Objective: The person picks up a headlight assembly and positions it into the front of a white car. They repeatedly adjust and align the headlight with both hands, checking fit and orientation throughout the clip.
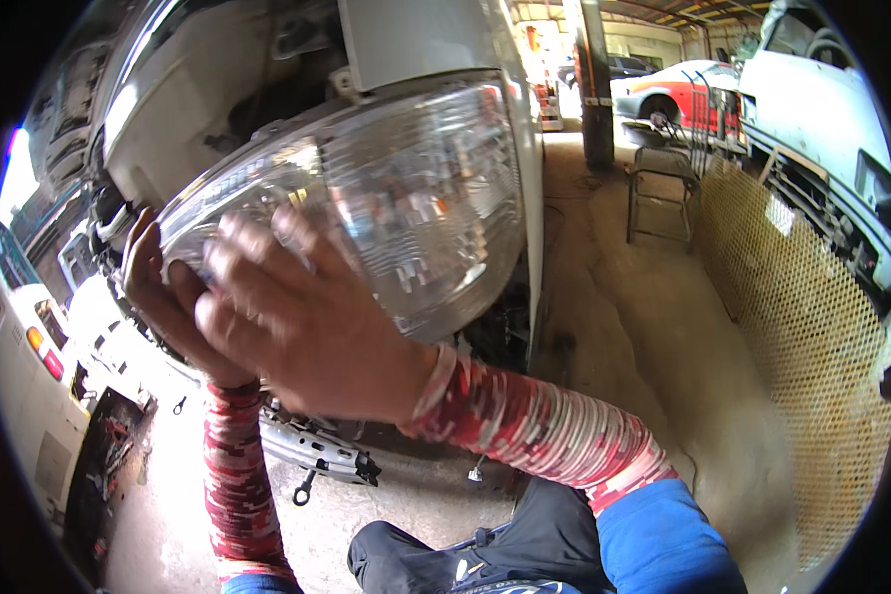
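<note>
A large clear headlight [426, 188] with a ribbed lens sits in the front corner of a pale vehicle. My right hand [307, 327] is slightly blurred, its fingers outstretched and apart over the lens's left part; whether they touch it I cannot tell. Just left of it, my left hand [183, 317] is raised at the lamp's left end with its fingers extended, partly behind my right hand. No object shows in either hand. Red-and-white patterned sleeves cover both forearms. Beneath the hands lies a silver metal bar [317, 450] with holes along it.
A perforated tan panel [792, 346] stands at the right, below a pale vehicle body [812, 89]. Farther back are a metal stool frame [663, 188], a dark post [592, 89] and a red-and-white car [678, 94]. At the left stands a white vehicle [35, 396] with tail lamps.
</note>
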Tool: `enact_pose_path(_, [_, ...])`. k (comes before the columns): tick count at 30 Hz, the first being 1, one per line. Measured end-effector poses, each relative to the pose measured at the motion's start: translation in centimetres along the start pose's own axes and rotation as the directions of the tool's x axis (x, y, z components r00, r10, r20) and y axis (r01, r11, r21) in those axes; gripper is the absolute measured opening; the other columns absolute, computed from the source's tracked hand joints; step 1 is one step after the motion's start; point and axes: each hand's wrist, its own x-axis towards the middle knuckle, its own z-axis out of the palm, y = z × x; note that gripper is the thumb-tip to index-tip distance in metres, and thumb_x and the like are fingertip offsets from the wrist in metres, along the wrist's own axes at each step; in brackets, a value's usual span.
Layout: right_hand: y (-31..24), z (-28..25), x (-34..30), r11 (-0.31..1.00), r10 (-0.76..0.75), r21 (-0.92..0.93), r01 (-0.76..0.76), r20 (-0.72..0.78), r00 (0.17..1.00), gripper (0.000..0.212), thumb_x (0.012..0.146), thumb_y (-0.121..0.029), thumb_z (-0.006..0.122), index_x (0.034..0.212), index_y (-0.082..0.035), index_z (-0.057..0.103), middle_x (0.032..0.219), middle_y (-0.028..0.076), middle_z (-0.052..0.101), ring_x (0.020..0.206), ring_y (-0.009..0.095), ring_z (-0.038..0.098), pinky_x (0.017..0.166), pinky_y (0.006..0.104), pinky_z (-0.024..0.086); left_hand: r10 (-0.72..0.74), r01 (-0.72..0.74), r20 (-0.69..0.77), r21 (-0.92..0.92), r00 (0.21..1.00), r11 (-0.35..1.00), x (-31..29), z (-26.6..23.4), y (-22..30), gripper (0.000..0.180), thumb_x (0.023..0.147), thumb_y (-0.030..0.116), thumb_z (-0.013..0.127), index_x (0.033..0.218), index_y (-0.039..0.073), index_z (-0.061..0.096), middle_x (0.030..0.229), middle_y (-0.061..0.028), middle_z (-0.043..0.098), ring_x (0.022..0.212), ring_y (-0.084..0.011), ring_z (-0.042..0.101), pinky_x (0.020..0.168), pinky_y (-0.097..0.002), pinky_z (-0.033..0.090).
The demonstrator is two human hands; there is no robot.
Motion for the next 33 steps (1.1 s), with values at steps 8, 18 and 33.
enact_pose_path(8, [1.1,1.7,1.5,0.943,0.064,-0.332,0.017,0.230,0.971,0.058,0.088,-0.028,0.062,0.143,-0.014,0.050,0.154,0.016,0.043,0.148,0.034,0.033,0.117,0.0558,0.022,0.063,-0.072,0.046,0.255,0.997,0.964,0.2,-2.3,-1.0,0.032,0.091,0.003,0.059,0.123,0.002,0.056,0.132,-0.0194,0.056,0.126,-0.0369,0.051,0.107,-0.0459,0.037])
enact_pose_path(18, [-0.3,1.7,2.5,0.870,0.071,-0.486,0.080,0.286,0.956,0.060,0.086,-0.028,0.061,0.144,-0.018,0.050,0.155,0.009,0.042,0.147,0.031,0.034,0.119,0.0537,0.019,-0.388,0.394,-0.073,0.194,0.919,0.898,-5.8,-12.3,-8.7,0.026,0.096,0.012,0.049,0.116,-0.001,0.060,0.113,-0.0161,0.059,0.110,-0.0330,0.054,0.102,-0.0398,0.040])
enact_pose_path(33, [0.1,2.7,2.4,0.853,-0.043,-0.489,0.181,0.280,0.959,0.060,0.086,-0.026,0.059,0.145,-0.019,0.049,0.155,0.008,0.043,0.146,0.032,0.035,0.118,0.0529,0.021,-0.666,0.609,0.509,0.306,0.545,0.732,-10.6,-16.4,-18.5,0.044,0.105,0.035,0.048,0.119,-0.003,0.064,0.112,-0.0168,0.067,0.101,-0.0257,0.063,0.094,-0.0351,0.048])
